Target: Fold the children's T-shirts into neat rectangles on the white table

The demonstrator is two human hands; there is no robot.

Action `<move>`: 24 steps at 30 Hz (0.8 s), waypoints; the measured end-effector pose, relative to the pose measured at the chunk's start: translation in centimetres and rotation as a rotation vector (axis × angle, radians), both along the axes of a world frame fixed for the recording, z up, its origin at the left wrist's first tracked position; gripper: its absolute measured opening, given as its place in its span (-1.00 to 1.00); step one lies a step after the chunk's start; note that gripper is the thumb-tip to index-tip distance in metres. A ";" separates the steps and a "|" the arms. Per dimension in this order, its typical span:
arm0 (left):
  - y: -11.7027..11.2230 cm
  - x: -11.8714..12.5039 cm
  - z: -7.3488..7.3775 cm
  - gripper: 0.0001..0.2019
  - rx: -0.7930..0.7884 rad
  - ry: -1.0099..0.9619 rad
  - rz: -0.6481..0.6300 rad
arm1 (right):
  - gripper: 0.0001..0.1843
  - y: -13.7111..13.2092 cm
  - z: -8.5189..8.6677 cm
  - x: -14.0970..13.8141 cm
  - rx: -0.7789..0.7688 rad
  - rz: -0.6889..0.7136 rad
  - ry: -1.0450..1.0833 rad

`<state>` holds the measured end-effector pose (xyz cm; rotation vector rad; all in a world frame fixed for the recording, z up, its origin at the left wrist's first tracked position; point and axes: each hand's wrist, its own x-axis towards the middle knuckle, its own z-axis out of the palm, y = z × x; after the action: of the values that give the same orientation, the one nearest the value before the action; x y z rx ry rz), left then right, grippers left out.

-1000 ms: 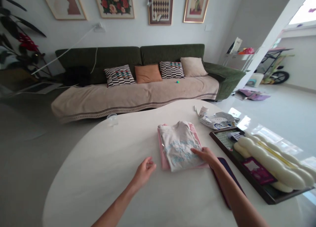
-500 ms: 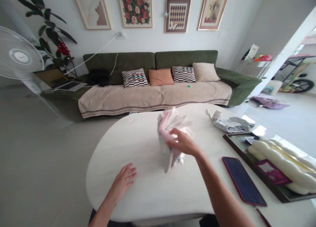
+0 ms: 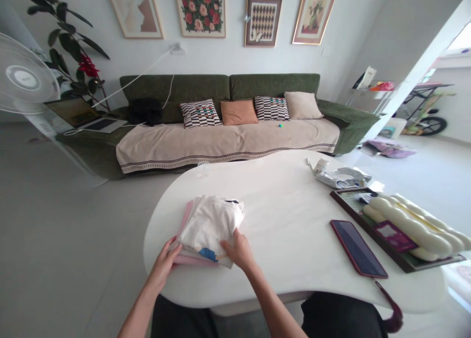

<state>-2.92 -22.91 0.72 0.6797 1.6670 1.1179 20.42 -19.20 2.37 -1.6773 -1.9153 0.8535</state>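
A folded white garment (image 3: 211, 222) with a blue patch near its front edge lies on the left part of the table. Pink cloth (image 3: 196, 260) shows from beneath it at the front and along the left side. My left hand (image 3: 165, 262) holds the pile's front left corner, the fingers bent against its edge. At the right side my right hand (image 3: 239, 249) grips the edge of the cloth, thumb on top. Fingertips under the fabric are partly hidden.
To the right lie a phone (image 3: 358, 247) with a strap, a dark-rimmed tray (image 3: 386, 247) with a cream puffy object (image 3: 412, 225), and a crumpled silver-white packet (image 3: 342, 177). A small clear item (image 3: 203, 169) is near the white table's (image 3: 283, 205) far edge. Behind stands a green sofa (image 3: 184, 90).
The cloth, held up in my right hand at mid-table before, now lies flat nearer me on the left. My left hand, empty before, has come to its edge. The view has shifted slightly.
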 end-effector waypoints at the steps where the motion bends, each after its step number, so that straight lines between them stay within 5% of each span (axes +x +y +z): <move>1: -0.1 -0.8 -0.4 -0.36 0.011 0.049 0.047 | -0.64 0.1 -0.1 -1.2 -0.001 0.023 0.008; 4: -0.9 -3.7 -1.6 -0.39 0.006 0.193 0.176 | -0.68 1.1 -0.2 -3.7 0.006 0.114 0.052; 7: -2.1 -6.8 -2.0 -0.41 -0.036 0.292 0.162 | -0.63 2.8 -0.2 -4.4 0.012 0.153 0.098; 11: -1.4 -9.2 -0.1 -0.56 0.039 0.688 0.056 | -0.58 5.6 0.2 -4.4 0.034 0.035 0.107; 14: 1.9 -7.6 2.4 -0.62 0.231 0.967 -0.090 | -0.48 7.6 1.4 -5.3 0.063 0.011 0.096; 19: 7.7 -1.6 5.4 -0.52 0.593 1.129 -0.574 | -0.66 7.9 4.2 -7.3 0.094 0.121 0.050; 24: 8.6 -0.3 7.8 -0.61 0.491 1.295 -0.819 | -0.70 3.5 7.0 -4.6 0.220 0.351 0.060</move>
<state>-3.21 -14.36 8.53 2.4997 1.6936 0.3901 15.83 -15.66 9.37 -1.1958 -2.2070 0.7729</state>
